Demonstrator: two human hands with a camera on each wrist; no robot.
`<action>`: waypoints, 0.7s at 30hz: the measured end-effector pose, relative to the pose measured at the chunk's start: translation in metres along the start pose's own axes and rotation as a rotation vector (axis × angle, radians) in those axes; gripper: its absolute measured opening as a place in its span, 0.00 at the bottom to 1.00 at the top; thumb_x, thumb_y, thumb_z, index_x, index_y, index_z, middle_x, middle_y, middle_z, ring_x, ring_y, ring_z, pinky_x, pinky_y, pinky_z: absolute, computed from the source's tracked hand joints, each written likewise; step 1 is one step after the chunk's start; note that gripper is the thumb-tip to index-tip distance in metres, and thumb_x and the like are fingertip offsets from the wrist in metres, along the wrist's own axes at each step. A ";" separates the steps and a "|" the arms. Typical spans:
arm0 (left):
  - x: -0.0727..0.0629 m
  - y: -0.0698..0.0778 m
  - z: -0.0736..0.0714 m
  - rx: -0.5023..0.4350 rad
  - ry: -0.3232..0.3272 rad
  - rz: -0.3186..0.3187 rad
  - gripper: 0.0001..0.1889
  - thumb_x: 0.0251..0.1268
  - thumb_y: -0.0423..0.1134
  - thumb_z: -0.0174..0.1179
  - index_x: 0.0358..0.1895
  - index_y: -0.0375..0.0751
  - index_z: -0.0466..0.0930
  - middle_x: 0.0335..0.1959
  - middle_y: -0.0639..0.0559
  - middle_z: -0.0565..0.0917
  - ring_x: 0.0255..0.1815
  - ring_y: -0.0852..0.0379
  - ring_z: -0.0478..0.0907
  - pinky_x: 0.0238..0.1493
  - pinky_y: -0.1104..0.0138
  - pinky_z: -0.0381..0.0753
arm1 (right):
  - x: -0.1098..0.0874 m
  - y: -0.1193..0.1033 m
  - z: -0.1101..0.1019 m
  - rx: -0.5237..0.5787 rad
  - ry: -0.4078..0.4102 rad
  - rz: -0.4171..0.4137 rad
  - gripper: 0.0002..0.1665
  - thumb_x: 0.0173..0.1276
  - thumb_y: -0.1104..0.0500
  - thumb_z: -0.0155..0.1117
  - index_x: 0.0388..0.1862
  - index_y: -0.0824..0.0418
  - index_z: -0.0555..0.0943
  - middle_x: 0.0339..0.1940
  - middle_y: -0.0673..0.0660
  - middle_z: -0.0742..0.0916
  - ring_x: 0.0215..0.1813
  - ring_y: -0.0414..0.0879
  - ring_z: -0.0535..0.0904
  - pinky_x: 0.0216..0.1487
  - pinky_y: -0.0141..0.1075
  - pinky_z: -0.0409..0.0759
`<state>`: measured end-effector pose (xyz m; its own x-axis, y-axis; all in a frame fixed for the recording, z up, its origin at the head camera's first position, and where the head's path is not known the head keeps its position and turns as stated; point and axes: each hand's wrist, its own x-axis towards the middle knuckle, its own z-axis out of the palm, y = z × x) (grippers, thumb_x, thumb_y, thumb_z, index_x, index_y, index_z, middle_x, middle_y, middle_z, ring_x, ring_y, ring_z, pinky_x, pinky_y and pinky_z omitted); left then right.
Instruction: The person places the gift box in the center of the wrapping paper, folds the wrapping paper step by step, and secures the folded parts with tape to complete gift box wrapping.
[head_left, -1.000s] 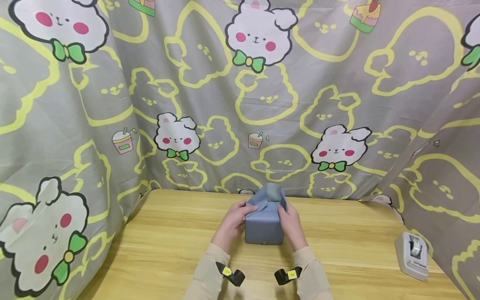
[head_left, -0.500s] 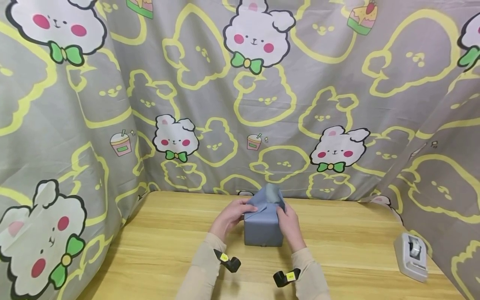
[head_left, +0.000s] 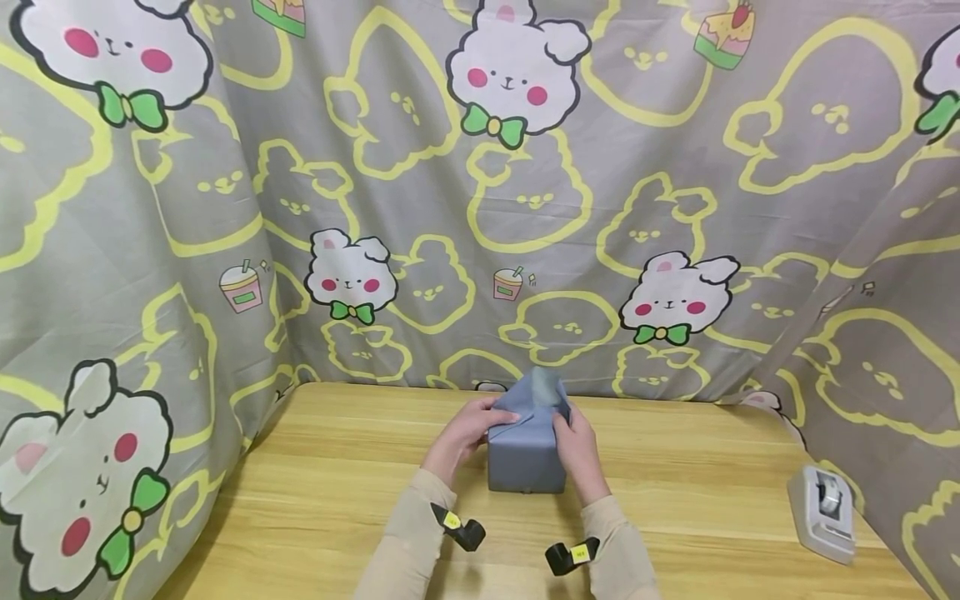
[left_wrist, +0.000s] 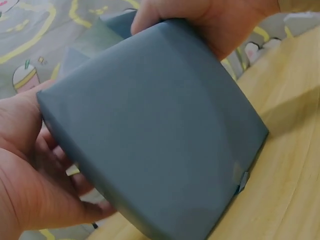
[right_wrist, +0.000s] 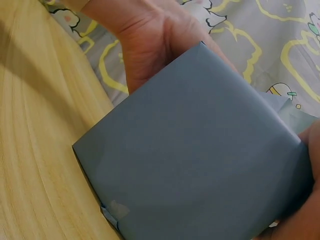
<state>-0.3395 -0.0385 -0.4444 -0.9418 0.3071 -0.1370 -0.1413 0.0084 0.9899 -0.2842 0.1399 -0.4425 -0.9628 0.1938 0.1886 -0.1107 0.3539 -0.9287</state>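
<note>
A box wrapped in blue-grey paper [head_left: 527, 462] stands on the table between my two hands. Its near face is smooth, and a small folded bit of paper [left_wrist: 242, 182] sticks out at the bottom edge. At the far end of the top, a loose paper flap [head_left: 517, 402] rises, its paler greenish underside showing. My left hand [head_left: 467, 429] grips the left side, thumb laid over the paper on top. My right hand [head_left: 579, 447] holds the right side, its thumb at the top edge by the raised paper. Fingers behind the box are partly hidden.
A grey-white tape dispenser [head_left: 821, 512] stands near the right edge of the wooden table [head_left: 337, 492]. A patterned grey curtain [head_left: 435, 192] hangs behind the table and along both sides. Small black wrist cameras [head_left: 468, 533] are strapped to both sleeves.
The left forearm has shifted slightly to the left. Both hands keep their hold on the wrapped box, which stays in place with its flap still raised.
</note>
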 end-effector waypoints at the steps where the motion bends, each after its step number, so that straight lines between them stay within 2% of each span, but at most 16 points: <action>1: 0.000 0.001 0.001 0.020 0.005 -0.006 0.23 0.53 0.38 0.69 0.54 0.37 0.80 0.37 0.54 0.84 0.34 0.61 0.80 0.35 0.70 0.80 | 0.000 0.000 0.000 0.000 0.002 -0.002 0.26 0.75 0.61 0.44 0.68 0.70 0.68 0.69 0.71 0.73 0.73 0.64 0.64 0.74 0.56 0.61; 4: -0.001 0.007 0.003 0.091 0.019 -0.016 0.23 0.52 0.40 0.71 0.52 0.38 0.81 0.36 0.54 0.83 0.31 0.61 0.79 0.33 0.70 0.79 | 0.000 0.000 0.001 -0.002 0.004 -0.003 0.27 0.74 0.61 0.44 0.69 0.71 0.67 0.69 0.71 0.72 0.73 0.64 0.63 0.74 0.55 0.61; 8: -0.002 0.012 0.005 0.195 0.040 0.015 0.18 0.51 0.42 0.72 0.45 0.38 0.83 0.33 0.55 0.81 0.33 0.60 0.76 0.34 0.70 0.76 | 0.001 -0.001 0.002 -0.005 0.000 0.006 0.28 0.75 0.60 0.44 0.70 0.71 0.65 0.71 0.70 0.71 0.74 0.64 0.62 0.75 0.55 0.60; 10: -0.002 0.014 0.005 0.213 0.046 0.030 0.16 0.50 0.42 0.72 0.41 0.39 0.83 0.33 0.56 0.80 0.34 0.59 0.75 0.35 0.70 0.74 | 0.001 -0.002 0.002 -0.005 -0.005 0.015 0.29 0.75 0.59 0.44 0.71 0.70 0.65 0.71 0.70 0.70 0.75 0.63 0.62 0.75 0.54 0.60; 13: 0.000 0.012 0.006 0.166 0.031 0.032 0.13 0.51 0.40 0.72 0.39 0.40 0.84 0.32 0.57 0.80 0.34 0.59 0.75 0.36 0.70 0.75 | 0.000 -0.002 0.001 0.000 -0.007 0.016 0.28 0.75 0.59 0.43 0.71 0.70 0.65 0.71 0.70 0.70 0.75 0.64 0.61 0.74 0.55 0.60; 18: 0.002 0.008 0.006 0.070 -0.002 0.029 0.10 0.52 0.37 0.70 0.37 0.41 0.84 0.28 0.58 0.81 0.30 0.61 0.76 0.33 0.70 0.76 | 0.000 -0.002 0.001 -0.001 -0.003 0.008 0.28 0.75 0.60 0.43 0.70 0.69 0.66 0.70 0.70 0.71 0.74 0.64 0.63 0.74 0.56 0.61; 21: 0.003 0.006 0.006 0.055 -0.001 0.030 0.10 0.52 0.37 0.70 0.38 0.41 0.84 0.28 0.58 0.81 0.29 0.61 0.77 0.32 0.70 0.77 | 0.000 -0.001 0.002 -0.004 0.005 0.005 0.27 0.75 0.60 0.44 0.70 0.69 0.67 0.70 0.70 0.72 0.73 0.64 0.64 0.74 0.55 0.62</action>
<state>-0.3414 -0.0318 -0.4391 -0.9451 0.3086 -0.1074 -0.0962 0.0514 0.9940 -0.2849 0.1380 -0.4416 -0.9619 0.2003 0.1859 -0.1051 0.3569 -0.9282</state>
